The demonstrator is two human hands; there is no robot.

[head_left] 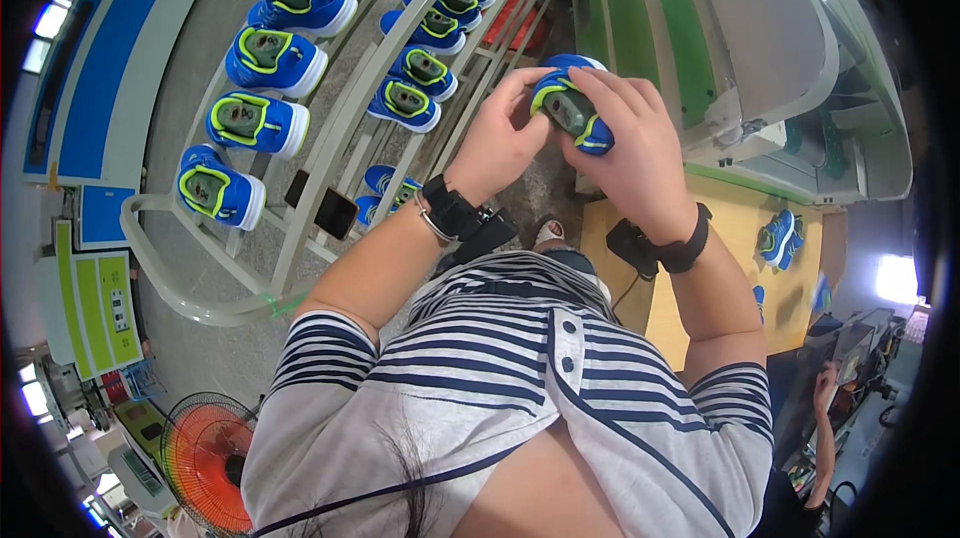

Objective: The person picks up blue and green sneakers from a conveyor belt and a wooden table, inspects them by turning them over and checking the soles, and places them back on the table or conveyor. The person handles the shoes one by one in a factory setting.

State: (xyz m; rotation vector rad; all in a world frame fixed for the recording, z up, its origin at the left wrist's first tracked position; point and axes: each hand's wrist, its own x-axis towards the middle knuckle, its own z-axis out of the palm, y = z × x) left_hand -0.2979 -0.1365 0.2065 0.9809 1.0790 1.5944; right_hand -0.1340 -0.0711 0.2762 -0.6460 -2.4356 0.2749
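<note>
Raised before the striped shirt (470, 343), between the tubular rack (230, 312) and the wood-coloured bench (735, 213), one low-cut shoe (597, 138) is held in two bare hands, as I observe it remotely through the head camera. Its blue upper appears to be fabric, bordered at the collar by yellow-green trim; a smooth, rounded, dark green-grey insert (570, 111) occupies the oval opening. The left hand (507, 133) has its thumb and bent fingers closed on the collar's left side, while the right hand (632, 123) curves its fingers over the opposite side. The rack consists of pale, round-sectioned bars with a curved corner, standing on a grey floor (225, 358). I count six blue shoes (285, 73) in its left row, the topmost cut off at the upper edge, and five companion shoes (432, 78) in the adjoining row; others lie lower, partly hidden by bars. One round fan (200, 458) with orange blades and a wire guard stands at lower left. The held shoe's opening faces the camera, and the opening's long axis runs obliquely from upper left to lower right; fingers and foreshortening obscure the toe, so I cannot tell its exact direction.
</note>
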